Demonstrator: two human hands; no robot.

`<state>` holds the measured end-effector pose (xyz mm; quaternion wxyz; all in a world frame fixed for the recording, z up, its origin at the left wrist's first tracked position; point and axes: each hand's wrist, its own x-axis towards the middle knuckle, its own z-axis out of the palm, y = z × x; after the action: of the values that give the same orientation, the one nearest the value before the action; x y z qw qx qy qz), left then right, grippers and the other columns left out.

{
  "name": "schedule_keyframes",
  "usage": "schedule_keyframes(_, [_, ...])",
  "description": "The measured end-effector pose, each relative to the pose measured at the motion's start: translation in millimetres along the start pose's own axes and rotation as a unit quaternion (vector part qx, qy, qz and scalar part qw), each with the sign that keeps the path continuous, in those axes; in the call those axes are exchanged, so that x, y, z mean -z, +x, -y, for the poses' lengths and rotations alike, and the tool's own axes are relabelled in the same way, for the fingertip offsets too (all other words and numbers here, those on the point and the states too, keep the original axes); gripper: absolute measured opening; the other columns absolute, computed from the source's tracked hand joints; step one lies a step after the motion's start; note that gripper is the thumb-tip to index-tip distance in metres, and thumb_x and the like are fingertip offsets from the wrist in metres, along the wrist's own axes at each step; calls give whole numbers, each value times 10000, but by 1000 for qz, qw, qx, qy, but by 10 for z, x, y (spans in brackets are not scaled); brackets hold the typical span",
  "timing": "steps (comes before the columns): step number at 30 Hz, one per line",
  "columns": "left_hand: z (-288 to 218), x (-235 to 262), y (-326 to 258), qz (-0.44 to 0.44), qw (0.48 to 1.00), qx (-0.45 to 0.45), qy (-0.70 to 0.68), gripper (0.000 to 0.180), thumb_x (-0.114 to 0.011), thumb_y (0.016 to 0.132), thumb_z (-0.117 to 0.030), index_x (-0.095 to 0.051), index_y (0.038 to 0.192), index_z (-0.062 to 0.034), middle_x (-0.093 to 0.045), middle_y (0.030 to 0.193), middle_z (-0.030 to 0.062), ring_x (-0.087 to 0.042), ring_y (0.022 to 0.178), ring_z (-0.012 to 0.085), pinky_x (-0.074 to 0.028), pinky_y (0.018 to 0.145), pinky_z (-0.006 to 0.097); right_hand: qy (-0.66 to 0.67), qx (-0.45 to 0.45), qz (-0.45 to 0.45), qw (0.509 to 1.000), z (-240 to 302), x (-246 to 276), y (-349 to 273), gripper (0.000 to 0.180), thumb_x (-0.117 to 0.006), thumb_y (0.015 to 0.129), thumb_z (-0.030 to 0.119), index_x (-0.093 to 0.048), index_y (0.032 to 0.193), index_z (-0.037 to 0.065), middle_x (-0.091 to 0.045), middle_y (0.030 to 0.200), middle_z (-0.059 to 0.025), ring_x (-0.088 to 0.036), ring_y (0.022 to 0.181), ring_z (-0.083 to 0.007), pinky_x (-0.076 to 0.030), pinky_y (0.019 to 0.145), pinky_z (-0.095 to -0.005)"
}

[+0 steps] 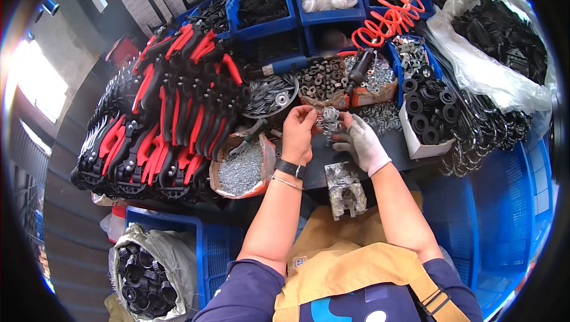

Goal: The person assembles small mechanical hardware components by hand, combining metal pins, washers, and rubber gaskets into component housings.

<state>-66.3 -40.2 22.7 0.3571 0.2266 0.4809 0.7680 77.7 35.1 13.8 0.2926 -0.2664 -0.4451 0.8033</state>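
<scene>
A small tangle of silvery coil springs hangs between my two hands above the bench. My left hand, bare and wearing a dark wristband, pinches its left side with thumb and forefinger. My right hand, in a pale glove with bare fingertips, grips the right side with thumb and forefinger while its other fingers curl loosely below. Just in front of me, below the hands, a worn metal fixture sticks out from the bench edge. Behind the hands stands an open box of dark nuts or bushings.
Black-and-red clamps are piled at left beside a box of small metal pins. A dark power screwdriver hangs below a red coiled hose. Black rings and metal hooks lie right; blue bins line the back.
</scene>
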Motion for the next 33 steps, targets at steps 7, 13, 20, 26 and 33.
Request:
schedule_keyframes(7, [170, -132, -73, 38, 998, 44, -11, 124, -585, 948, -106, -519, 1037, -50, -637, 960, 51, -619, 861, 144, -554, 733, 314, 33, -16, 16, 999, 124, -10, 0, 377, -620, 923, 402, -526, 1141, 110, -585, 1039, -22, -587, 900, -164, -517, 748, -349])
schedule_keyframes(13, [147, -135, -63, 26, 957, -77, 278, 151, -580, 944, -88, -515, 1069, -35, -622, 950, 35, -597, 833, 125, -510, 705, 261, -40, 26, -32, 998, 125, 56, 57, 319, -654, 906, 370, -541, 1018, 94, -585, 944, -23, -569, 822, -120, -505, 672, -305])
schedule_keyframes(20, [106, -98, -138, 57, 993, 20, 102, 266, -613, 926, -93, -534, 1174, -40, -596, 1096, 51, -567, 932, 120, -492, 783, 274, 6, -17, -39, 999, 154, 92, 74, 317, -646, 911, 389, -537, 1035, 118, -632, 887, -25, -603, 760, -136, -472, 602, -287])
schedule_keyframes(26, [172, -138, -153, 105, 987, -57, 110, 372, -644, 894, -63, -536, 1250, -35, -607, 1112, 62, -574, 976, 137, -494, 842, 287, 10, -31, -15, 999, 213, 78, 49, 309, -637, 917, 383, -548, 1051, 119, -630, 866, -14, -603, 721, -121, -465, 561, -251])
schedule_keyframes(33, [165, -70, -53, 105, 994, 23, 33, 295, -638, 886, -14, -588, 1176, -10, -638, 1014, 68, -631, 903, 140, -534, 823, 276, -17, -35, 17, 999, 210, 79, 22, 303, -639, 918, 363, -560, 1049, 101, -610, 840, -7, -583, 637, -102, -401, 450, -199])
